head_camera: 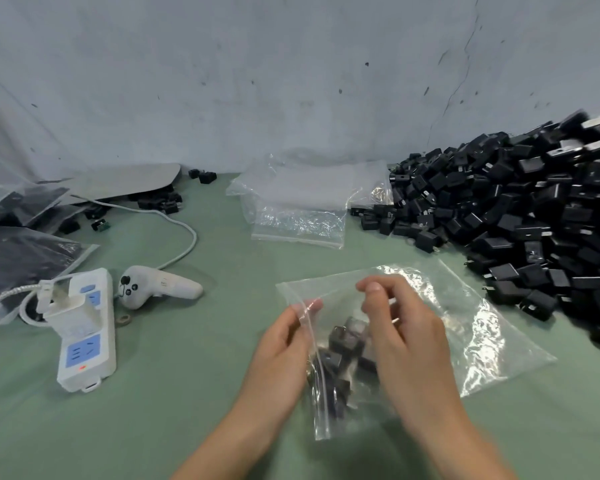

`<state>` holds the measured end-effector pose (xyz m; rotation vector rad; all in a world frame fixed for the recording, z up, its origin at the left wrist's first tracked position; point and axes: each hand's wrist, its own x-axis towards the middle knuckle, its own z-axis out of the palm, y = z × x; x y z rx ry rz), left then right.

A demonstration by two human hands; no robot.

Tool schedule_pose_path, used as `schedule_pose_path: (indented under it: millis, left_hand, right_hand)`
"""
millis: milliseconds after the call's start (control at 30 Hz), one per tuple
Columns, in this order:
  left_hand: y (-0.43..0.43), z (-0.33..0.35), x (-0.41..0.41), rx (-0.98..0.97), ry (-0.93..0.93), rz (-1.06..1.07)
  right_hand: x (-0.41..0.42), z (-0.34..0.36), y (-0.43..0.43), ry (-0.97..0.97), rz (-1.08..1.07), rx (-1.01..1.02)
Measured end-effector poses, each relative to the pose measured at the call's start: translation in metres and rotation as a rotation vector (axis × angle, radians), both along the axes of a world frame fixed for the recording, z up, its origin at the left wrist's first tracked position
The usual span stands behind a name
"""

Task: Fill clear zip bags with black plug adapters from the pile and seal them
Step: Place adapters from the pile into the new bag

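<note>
Clear bag [482,334], lower centre, few adapters [350,332] inside. Left hand [278,351] pinches zip edge; right hand [409,348] curled over it, grip unclear. Advise: hold mouth wide.

The left hand [284,344] and right hand [406,341] pinch a clear plastic zip bag [482,327] holding several black boxy plug adapters [347,336].

My fingers [305,306] are pinching a glossy, crinkly clear plastic zip bag [482,327]; matt black plastic adapters [534,216] are lying on the matt green cloth worktop [187,393].

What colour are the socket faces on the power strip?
Light blue, on a white power strip; head view shows it.
</note>
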<state>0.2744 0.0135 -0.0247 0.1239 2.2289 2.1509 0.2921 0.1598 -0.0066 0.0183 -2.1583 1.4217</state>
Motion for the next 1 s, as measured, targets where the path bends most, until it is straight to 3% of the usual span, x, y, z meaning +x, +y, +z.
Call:
schedule_pose_path:
  millis: [133, 300, 600, 1000]
  left_hand:
    - [-0.017, -0.004, -0.003, -0.343, 0.201, -0.038]
    - [-0.032, -0.009, -0.005, -0.501, 0.371, -0.105]
    - [-0.029, -0.014, -0.008, -0.578, 0.368, -0.35]
    - [-0.006, 0.0, -0.03, -0.516, 0.29, -0.421]
  right_hand:
    - [-0.009, -0.007, 0.018, -0.056, -0.078, -0.023]
    - [-0.014, -0.018, 0.028, -0.147, -0.076, 0.032]
    - [-0.017, -0.029, 0.027, -0.235, -0.023, 0.213]
    - [-0.018, -0.033, 0.03, -0.278, -0.03, 0.265]
